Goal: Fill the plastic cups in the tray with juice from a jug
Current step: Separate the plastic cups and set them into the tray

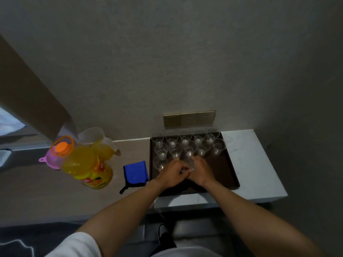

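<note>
Both my bare forearms reach forward and converge, wrists nearly meeting. My left hand (171,172) and right hand (201,170) sit knuckles-up, touching each other, fingers (182,168) curled inward and pinching a clear plastic cup (191,164) between them.

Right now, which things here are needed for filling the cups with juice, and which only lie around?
Needed:
clear cups
dark tray
jug holding juice
juice bottle
left hand and right hand, both on one cup

Lying around:
blue cloth
pink funnel
wall sockets
</note>
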Demonstrator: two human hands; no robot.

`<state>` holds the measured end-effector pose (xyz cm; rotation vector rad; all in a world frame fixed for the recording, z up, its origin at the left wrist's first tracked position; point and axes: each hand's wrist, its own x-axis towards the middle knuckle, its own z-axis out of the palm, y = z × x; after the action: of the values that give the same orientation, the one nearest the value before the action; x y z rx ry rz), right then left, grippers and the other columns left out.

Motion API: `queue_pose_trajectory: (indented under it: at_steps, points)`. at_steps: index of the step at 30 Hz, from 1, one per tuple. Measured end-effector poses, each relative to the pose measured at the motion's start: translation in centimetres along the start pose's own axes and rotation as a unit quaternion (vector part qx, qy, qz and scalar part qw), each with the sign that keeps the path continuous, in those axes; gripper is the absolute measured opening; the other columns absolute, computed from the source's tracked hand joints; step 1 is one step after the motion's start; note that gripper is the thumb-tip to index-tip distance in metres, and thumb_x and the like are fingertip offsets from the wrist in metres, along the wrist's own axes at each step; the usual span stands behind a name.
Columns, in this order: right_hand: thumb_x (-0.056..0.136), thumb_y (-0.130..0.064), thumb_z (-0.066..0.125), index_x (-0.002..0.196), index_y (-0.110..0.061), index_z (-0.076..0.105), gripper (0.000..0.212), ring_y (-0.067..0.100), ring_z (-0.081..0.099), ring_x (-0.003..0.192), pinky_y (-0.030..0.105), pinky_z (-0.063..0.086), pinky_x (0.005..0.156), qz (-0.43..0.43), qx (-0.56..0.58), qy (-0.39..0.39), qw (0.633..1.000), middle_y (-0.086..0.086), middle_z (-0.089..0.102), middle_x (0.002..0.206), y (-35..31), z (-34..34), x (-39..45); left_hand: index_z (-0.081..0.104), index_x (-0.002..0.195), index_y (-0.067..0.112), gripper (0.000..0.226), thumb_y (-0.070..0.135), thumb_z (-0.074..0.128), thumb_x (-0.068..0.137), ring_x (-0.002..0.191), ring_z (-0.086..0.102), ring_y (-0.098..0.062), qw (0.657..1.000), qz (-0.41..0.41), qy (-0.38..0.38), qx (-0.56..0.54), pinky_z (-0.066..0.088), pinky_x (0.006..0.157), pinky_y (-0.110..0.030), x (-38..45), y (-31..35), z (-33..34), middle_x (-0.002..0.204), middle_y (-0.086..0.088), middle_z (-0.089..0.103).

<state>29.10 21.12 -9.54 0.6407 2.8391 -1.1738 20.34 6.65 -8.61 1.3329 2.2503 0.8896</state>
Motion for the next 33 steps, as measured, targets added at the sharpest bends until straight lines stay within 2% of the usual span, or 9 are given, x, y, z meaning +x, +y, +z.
queue_pose_trajectory:
  at_steps: [6,11,12,14,16,18,24,29,33]
  points:
    - [0.076,-0.046,0.08,0.116,-0.018,0.065,0.051,0.02,0.06,0.105,0.039,0.055,0.084,0.012,-0.012,-0.002,1.0,0.003,0.061,0.113,0.5,0.6,-0.3,0.077,0.083,0.015,0.01,0.02,0.071,0.089,0.074,0.07,-0.016,0.996,-0.047,-0.013,-0.079,0.057,0.074,-0.045,0.5,0.1,0.1,0.078,0.002,0.074]
    - [0.061,-0.063,0.073,0.111,-0.027,0.066,0.062,0.015,0.061,0.103,0.036,0.055,0.081,0.022,-0.009,-0.006,1.0,-0.003,0.064,0.108,1.0,1.0,0.0,0.08,0.085,0.009,0.005,0.005,0.08,0.081,0.076,0.072,-0.01,0.99,-0.055,0.037,-0.126,0.059,0.074,-0.025,0.4,0.5,0.0,0.081,0.002,0.076]
    - [0.061,-0.062,0.075,0.112,-0.027,0.066,0.062,0.016,0.061,0.103,0.036,0.056,0.081,0.022,-0.01,-0.004,1.0,-0.002,0.064,0.108,1.0,1.1,0.0,0.08,0.085,0.009,0.005,0.006,0.081,0.081,0.075,0.072,-0.009,0.99,-0.055,0.037,-0.129,0.058,0.073,-0.023,0.5,0.4,0.0,0.08,0.002,0.076]
    - [0.065,-0.052,0.083,0.115,-0.026,0.066,0.059,0.016,0.06,0.103,0.037,0.056,0.082,0.029,-0.006,0.003,1.0,-0.001,0.062,0.111,0.8,1.0,-0.1,0.079,0.085,0.013,0.001,0.014,0.079,0.085,0.075,0.072,-0.01,0.987,-0.069,0.042,-0.14,0.061,0.075,-0.033,0.4,0.2,0.0,0.08,0.003,0.076]
    - [0.067,-0.048,0.086,0.116,-0.025,0.065,0.058,0.018,0.06,0.104,0.036,0.055,0.082,0.04,-0.006,0.016,0.999,-0.001,0.062,0.113,0.7,0.9,0.0,0.076,0.084,0.018,0.008,0.025,0.074,0.088,0.075,0.071,-0.015,0.979,-0.091,0.085,-0.162,0.06,0.075,-0.042,0.3,0.2,-0.1,0.078,0.002,0.074]
    - [0.066,-0.048,0.088,0.117,-0.024,0.065,0.06,0.019,0.061,0.107,0.035,0.054,0.083,0.053,-0.014,0.029,0.998,-0.001,0.063,0.116,0.7,0.7,0.1,0.073,0.082,0.019,0.011,0.025,0.071,0.091,0.073,0.067,-0.017,0.968,-0.11,0.143,-0.172,0.059,0.074,-0.039,0.2,0.4,-0.4,0.075,0.001,0.07]
    - [0.069,-0.042,0.092,0.125,-0.02,0.062,0.067,0.023,0.058,0.119,0.039,0.054,0.094,0.099,-0.005,0.055,0.994,0.001,0.06,0.129,1.2,0.2,0.4,0.064,0.079,0.026,0.016,0.025,0.068,0.095,0.071,0.061,-0.01,0.958,-0.125,0.227,-0.125,0.046,0.065,-0.016,0.2,-0.1,-1.4,0.072,0.005,0.063]
    - [0.074,-0.039,0.09,0.141,-0.015,0.054,0.079,0.025,0.049,0.132,0.038,0.046,0.107,0.121,0.007,0.056,0.991,0.005,0.052,0.143,1.4,0.0,0.5,0.055,0.078,0.031,0.02,0.031,0.065,0.095,0.079,0.054,-0.002,0.966,-0.129,0.224,-0.022,0.045,0.071,-0.018,-0.3,-0.8,-1.2,0.08,0.01,0.057]
    - [0.073,-0.041,0.09,0.139,-0.016,0.055,0.079,0.025,0.051,0.13,0.039,0.047,0.106,0.127,0.01,0.056,0.99,0.006,0.052,0.141,1.5,-0.1,0.6,0.062,0.084,0.03,0.013,0.031,0.065,0.096,0.083,0.049,0.003,0.974,-0.084,0.193,0.084,0.041,0.074,-0.017,-0.6,-1.5,-0.5,0.082,0.016,0.055]
